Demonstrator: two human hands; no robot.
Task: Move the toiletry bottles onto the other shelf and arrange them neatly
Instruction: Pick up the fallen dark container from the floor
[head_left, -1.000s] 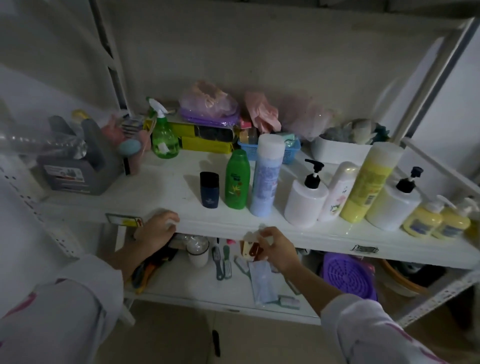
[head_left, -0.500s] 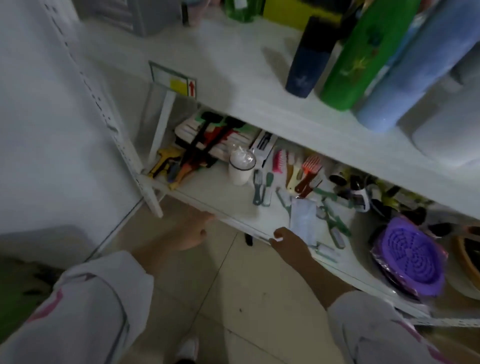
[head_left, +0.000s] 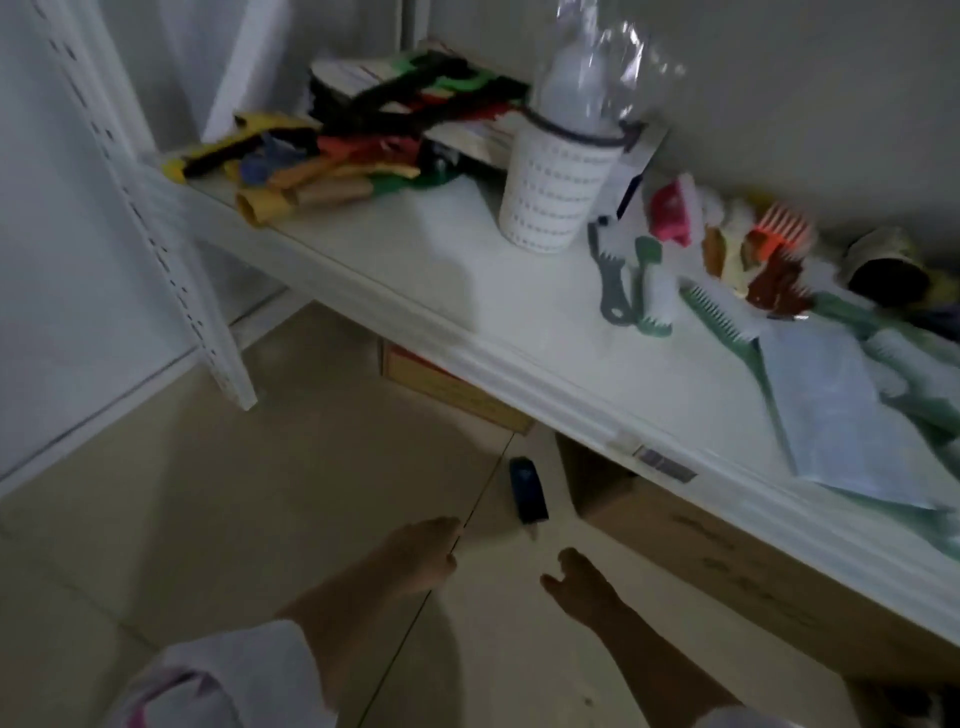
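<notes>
A small dark blue bottle (head_left: 528, 489) lies on the tiled floor just in front of the lower white shelf (head_left: 519, 358). My left hand (head_left: 415, 558) hovers low over the floor to the bottle's left, fingers relaxed and holding nothing. My right hand (head_left: 582, 582) reaches toward the bottle from below right, fingers loosely spread, a short gap away from it. The upper shelf with the row of toiletry bottles is out of view.
On the lower shelf stand a white perforated cup (head_left: 558, 192) with a wrapped bottle in it, several combs (head_left: 631, 280), a blue packet (head_left: 831, 415) and coloured tools (head_left: 322, 161). Cardboard boxes (head_left: 701, 540) sit under the shelf. A shelf post (head_left: 171, 249) stands at left.
The view has dropped from the upper shelf to the floor. Both hands have moved down from the shelf edge to just above the floor near the blue bottle.
</notes>
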